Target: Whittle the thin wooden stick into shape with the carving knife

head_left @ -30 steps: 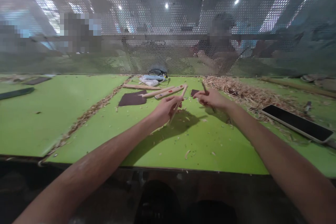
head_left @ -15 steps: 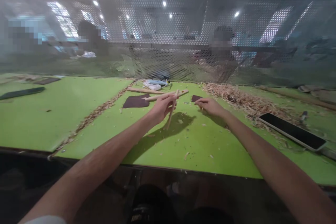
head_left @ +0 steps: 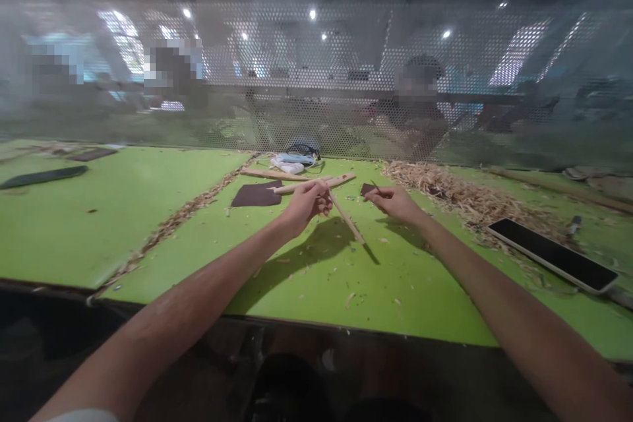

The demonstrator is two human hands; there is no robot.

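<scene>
My left hand [head_left: 307, 206] is closed in a pinch round one end of a thin wooden stick [head_left: 349, 217], which slants down to the right above the green table. To the right, my right hand [head_left: 393, 201] pinches a small dark brown piece of sandpaper [head_left: 366, 189] at its fingertips. A larger brown sheet of sandpaper [head_left: 254, 194] lies beyond my left hand. Resting partly over that sheet is a pale wooden piece [head_left: 341, 179], partly hidden by my fingers. Another wooden strip [head_left: 270, 174] lies behind it.
Wood shavings [head_left: 435, 183] are heaped at the right, near a phone [head_left: 551, 254]. A line of shavings [head_left: 182, 214] follows the table seam. At the back, a face mask and cable [head_left: 295, 159] lie before a perforated screen [head_left: 321, 115]. People sit behind the screen.
The stick in my left hand has swung from pointing down and slightly left to slanting down to the right. My right hand has barely moved; the sandpaper's edge now stands up at its fingers.
</scene>
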